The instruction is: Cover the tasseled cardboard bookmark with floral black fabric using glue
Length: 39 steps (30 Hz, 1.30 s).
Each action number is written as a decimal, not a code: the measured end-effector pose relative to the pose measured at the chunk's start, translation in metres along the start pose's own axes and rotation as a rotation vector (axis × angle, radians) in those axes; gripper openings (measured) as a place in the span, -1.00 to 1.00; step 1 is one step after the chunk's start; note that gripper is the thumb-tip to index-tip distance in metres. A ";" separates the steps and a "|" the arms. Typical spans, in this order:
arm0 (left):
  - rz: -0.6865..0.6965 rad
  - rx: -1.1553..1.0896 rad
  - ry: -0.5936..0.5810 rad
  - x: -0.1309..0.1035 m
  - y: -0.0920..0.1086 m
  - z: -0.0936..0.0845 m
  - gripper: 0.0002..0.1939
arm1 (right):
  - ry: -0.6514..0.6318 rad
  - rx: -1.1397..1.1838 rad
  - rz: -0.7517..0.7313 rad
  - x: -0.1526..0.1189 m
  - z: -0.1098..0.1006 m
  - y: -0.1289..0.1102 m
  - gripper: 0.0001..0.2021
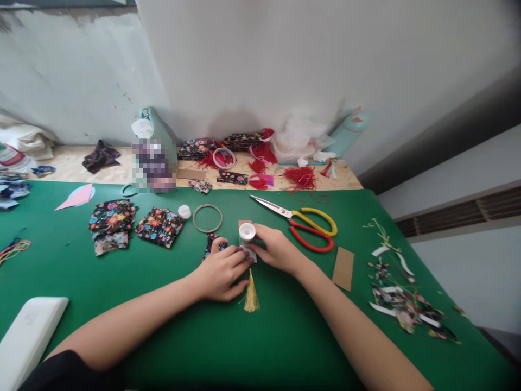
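My right hand [274, 248] is closed around a small white round-topped bottle [247, 232], which stands over a small pale piece [249, 253] and a bit of brown card. My left hand [226, 270] lies just left of it, fingertips pressing on the pale piece. Below the fingertips a yellow tassel [251, 294] hangs toward me on the green table. A dark floral fabric piece [209, 247] shows partly behind my left hand. The underside of the bottle is hidden.
Scissors [299, 220] with yellow and red handles lie behind my right hand. Left are a metal ring [207, 218], a white cap [184, 211] and floral fabric pieces [160, 227]. A brown card [343, 268] and scraps [402, 304] lie right; a white device [30, 336] is front left.
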<state>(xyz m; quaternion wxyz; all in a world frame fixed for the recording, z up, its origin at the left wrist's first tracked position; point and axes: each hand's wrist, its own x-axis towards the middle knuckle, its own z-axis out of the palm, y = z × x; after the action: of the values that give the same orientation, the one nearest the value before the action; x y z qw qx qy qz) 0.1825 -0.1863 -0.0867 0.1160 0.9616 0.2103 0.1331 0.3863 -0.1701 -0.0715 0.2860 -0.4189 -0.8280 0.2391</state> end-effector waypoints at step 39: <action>0.008 0.024 0.016 0.001 0.000 -0.001 -0.60 | 0.155 -0.043 0.050 0.006 0.011 0.008 -0.74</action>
<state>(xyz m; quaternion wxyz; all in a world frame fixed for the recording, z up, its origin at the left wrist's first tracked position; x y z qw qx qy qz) 0.1829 -0.1859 -0.0860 0.1021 0.9626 0.2089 0.1388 0.3802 -0.1631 -0.0829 0.3343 -0.4627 -0.7975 0.1952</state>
